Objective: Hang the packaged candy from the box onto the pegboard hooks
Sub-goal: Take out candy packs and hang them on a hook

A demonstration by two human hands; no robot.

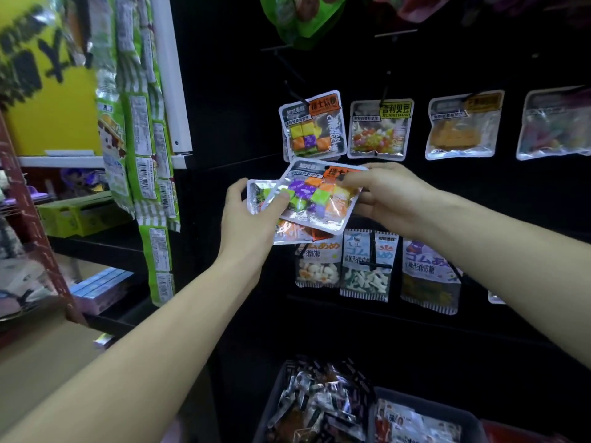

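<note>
Dark shop corner, black pegboard [415, 193] with hanging packets
Left hand [252, 219] and right hand [380, 196] both grasping candy packet [319, 199], above box [425, 407]

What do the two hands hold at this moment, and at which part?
The left hand grips a small stack of candy packets at its left edge. The right hand pinches the top packet at its upper right corner.
</note>
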